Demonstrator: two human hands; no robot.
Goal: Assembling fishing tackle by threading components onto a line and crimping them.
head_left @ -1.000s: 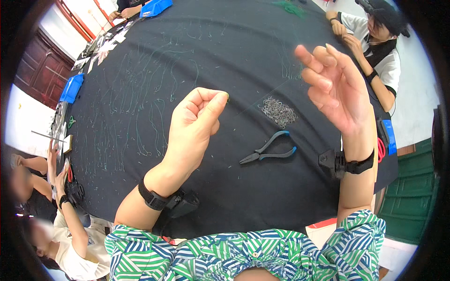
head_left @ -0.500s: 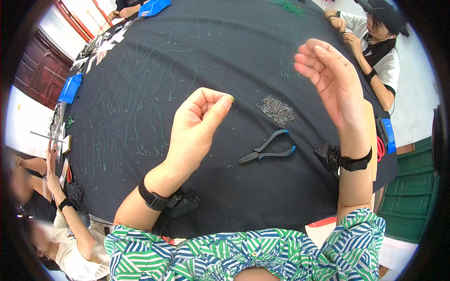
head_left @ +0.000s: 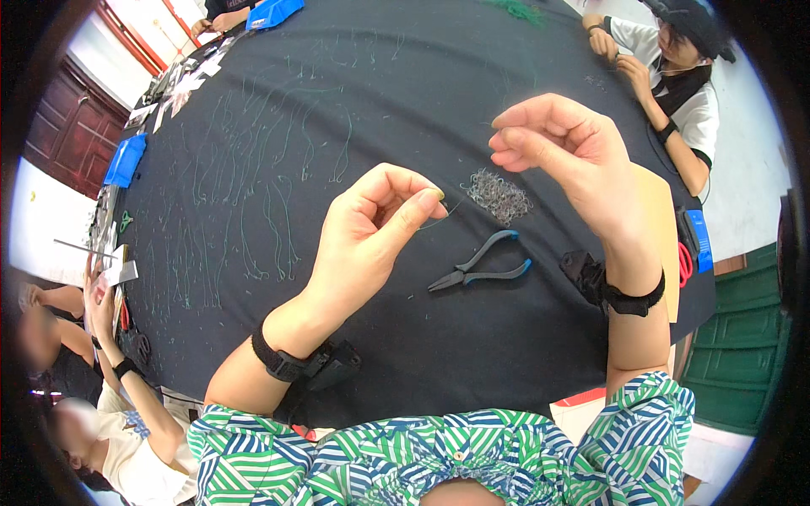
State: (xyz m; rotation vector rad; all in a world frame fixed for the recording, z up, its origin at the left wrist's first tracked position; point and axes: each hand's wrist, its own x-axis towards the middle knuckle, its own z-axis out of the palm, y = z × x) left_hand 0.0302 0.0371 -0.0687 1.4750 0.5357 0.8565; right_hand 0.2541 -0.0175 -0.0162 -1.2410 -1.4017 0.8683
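My left hand [head_left: 363, 228] is closed in a pinch near the middle of the black cloth, with a thin green line [head_left: 436, 223] curling out at its fingertips. A tiny dark piece seems to sit there too, too small to make out. Up and to the right, my right hand [head_left: 569, 152] has thumb and forefinger together, a fine strand just showing at the tips. Between and below the hands lies a heap of small metal hooks [head_left: 499, 198]. Closer to me rest pliers [head_left: 481, 271] with grey-blue handles, jaws toward the left.
Many lengths of green line [head_left: 274, 219] lie spread over the left of the black cloth [head_left: 456, 354]. A green tangle [head_left: 516, 10] is at the far edge. Blue trays [head_left: 126, 160] stand along the left rim. Co-workers sit around; a tan board [head_left: 662, 244] lies beside my right forearm.
My right hand has come down and left toward my left hand, its loosely spread fingers drawing into a pinch. The left hand has shifted slightly right, and a curl of line now shows there.
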